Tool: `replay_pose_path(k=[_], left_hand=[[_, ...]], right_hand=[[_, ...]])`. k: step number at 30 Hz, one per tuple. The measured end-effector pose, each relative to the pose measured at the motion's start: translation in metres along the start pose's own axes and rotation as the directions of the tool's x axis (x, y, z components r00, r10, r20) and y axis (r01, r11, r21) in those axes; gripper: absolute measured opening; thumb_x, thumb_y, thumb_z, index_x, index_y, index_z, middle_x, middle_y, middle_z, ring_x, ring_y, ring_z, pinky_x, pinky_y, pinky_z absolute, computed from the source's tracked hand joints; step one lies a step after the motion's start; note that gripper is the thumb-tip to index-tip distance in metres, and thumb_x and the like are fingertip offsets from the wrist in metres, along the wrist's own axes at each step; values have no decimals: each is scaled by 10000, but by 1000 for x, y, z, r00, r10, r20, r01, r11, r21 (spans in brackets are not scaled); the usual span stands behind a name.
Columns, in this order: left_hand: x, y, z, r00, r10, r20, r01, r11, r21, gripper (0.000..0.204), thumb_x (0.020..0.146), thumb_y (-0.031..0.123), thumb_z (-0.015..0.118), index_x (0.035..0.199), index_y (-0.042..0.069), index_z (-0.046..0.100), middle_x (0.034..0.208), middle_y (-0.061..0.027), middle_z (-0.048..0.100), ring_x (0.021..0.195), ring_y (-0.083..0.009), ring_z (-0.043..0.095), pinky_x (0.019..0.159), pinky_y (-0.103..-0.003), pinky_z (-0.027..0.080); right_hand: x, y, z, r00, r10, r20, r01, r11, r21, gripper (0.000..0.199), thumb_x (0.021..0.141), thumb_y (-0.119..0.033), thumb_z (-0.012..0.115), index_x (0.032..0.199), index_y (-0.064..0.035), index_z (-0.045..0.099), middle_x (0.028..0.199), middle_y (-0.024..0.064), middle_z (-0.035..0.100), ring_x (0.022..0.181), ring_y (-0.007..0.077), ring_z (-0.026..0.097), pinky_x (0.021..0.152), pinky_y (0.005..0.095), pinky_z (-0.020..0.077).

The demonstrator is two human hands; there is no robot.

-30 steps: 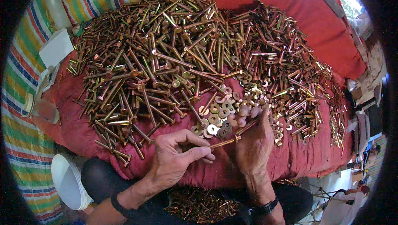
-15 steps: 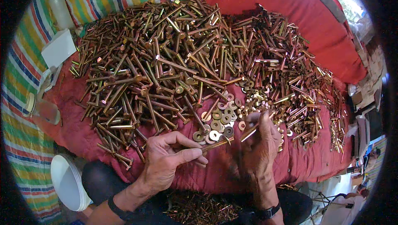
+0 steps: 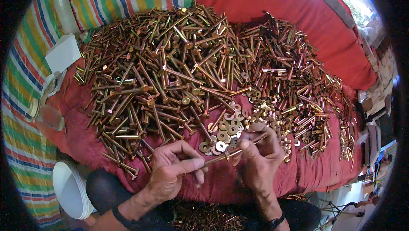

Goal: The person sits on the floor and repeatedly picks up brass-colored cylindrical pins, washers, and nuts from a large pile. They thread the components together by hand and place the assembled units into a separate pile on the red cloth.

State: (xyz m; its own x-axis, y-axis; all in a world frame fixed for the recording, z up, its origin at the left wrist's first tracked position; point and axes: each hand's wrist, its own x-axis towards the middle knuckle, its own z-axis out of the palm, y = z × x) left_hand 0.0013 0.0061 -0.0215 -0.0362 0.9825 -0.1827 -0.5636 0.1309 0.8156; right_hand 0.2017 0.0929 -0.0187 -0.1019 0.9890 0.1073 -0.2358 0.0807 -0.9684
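Observation:
My left hand (image 3: 170,172) pinches a long brass-coloured bolt (image 3: 215,160) between thumb and fingers. The bolt lies nearly level, pointing right, with a washer (image 3: 227,156) around it. My right hand (image 3: 263,163) is closed on a slim brass-coloured metal piece (image 3: 261,137); whether it is a sleeve or a rod I cannot tell. Its thumb and fingers are at the bolt's right end, and they hide how the two parts meet. Just beyond the hands lie loose flat washers (image 3: 222,135) and a cluster of small nuts (image 3: 267,112).
A large heap of bolts (image 3: 149,73) covers the left and middle of the red cloth (image 3: 221,184). Slimmer metal pieces (image 3: 294,73) are heaped to the right. More metal parts (image 3: 206,217) lie below, between my legs. Stacked white lids or plates (image 3: 70,190) and a clear jar (image 3: 50,118) are at left.
My right hand has moved left with the slim piece, bringing its fingertips to the bolt's end. My left hand has dropped slightly, still holding the bolt.

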Motion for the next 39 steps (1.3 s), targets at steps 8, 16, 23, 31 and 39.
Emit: replay_pose_path(k=[8,16,23,31,39], left_hand=[[1,-8,19,986,-119,-114,99,982,-161,500,1082,350,554,1354,-69,591,1052,-175,743,693,-222,726,609,-316,598],[9,-1,9,976,-196,100,183,975,129,401,1026,106,690,1379,-66,605,874,-75,733,746,-110,687,668,-255,564],[21,-17,23,987,77,142,-115,954,276,267,1042,91,666,1263,-29,579,1126,-132,773,997,-153,723,921,-287,571],[6,-36,15,863,409,297,-487,513,707,278,1005,42,701,1233,-7,549,1159,-149,781,1017,-223,781,845,-333,641],[7,-56,12,728,517,450,-632,250,734,265,946,46,767,1166,-6,629,1096,-155,772,1013,-282,785,863,-370,649]], right_hand=[[-28,9,31,894,-210,395,390,799,-459,467,1001,-146,724,1428,2,605,978,167,712,827,252,724,700,351,566],[19,-21,-15,955,-176,239,288,743,-604,224,969,-111,733,1115,55,761,922,116,738,845,156,666,749,312,528],[33,-24,-24,999,43,-11,-42,840,-540,241,951,-162,762,1046,59,772,956,129,763,863,176,707,799,305,545],[44,0,-36,960,-173,219,279,639,-717,206,900,-108,781,1036,44,754,893,114,743,799,190,701,747,332,546],[54,8,-35,883,-216,418,463,249,-850,198,860,-134,792,1009,-22,725,963,163,729,865,383,712,767,455,568]])
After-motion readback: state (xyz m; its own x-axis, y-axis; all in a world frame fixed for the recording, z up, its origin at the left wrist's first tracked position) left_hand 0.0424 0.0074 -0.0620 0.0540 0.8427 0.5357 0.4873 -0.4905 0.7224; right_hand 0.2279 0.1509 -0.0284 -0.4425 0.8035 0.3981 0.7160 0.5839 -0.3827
